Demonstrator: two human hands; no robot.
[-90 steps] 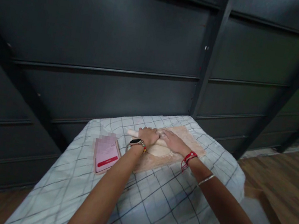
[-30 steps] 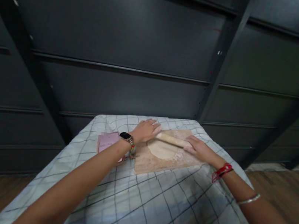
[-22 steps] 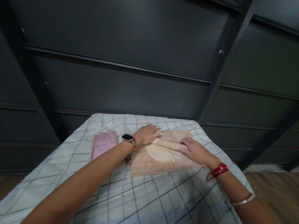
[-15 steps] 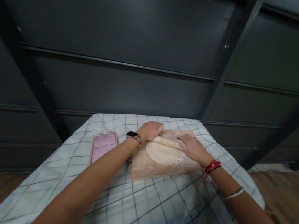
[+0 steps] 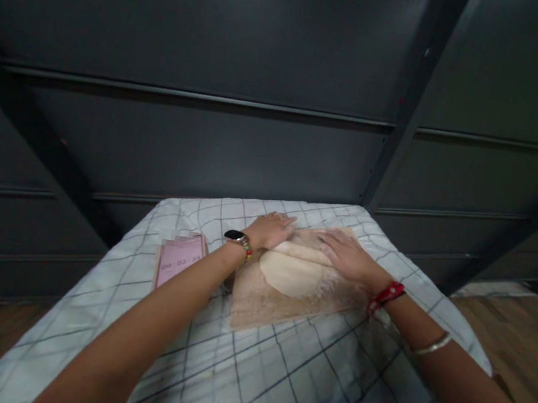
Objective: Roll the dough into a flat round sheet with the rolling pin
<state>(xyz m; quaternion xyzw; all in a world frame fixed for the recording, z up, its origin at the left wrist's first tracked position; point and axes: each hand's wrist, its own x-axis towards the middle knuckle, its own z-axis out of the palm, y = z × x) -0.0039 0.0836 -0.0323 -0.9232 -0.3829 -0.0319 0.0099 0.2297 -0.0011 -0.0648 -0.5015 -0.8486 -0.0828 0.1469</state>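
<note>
Left hand [image 5: 272,230] and right hand [image 5: 349,255], fingers outstretched flat, press the rolling pin [image 5: 298,251] on the dough disc [image 5: 288,276]. The disc lies on a wooden board [image 5: 254,300], a pink phone [image 5: 177,266] just left.

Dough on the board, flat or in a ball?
Flat: the dough lies spread as a thin pale disc on the board, the pin at its far edge.

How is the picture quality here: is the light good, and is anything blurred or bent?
Head view: dim light; the dough is the brightest thing, the dark wall shows little detail. A blocky blur covers the top of the phone, and the wide lens slants the wall's bars.
</note>
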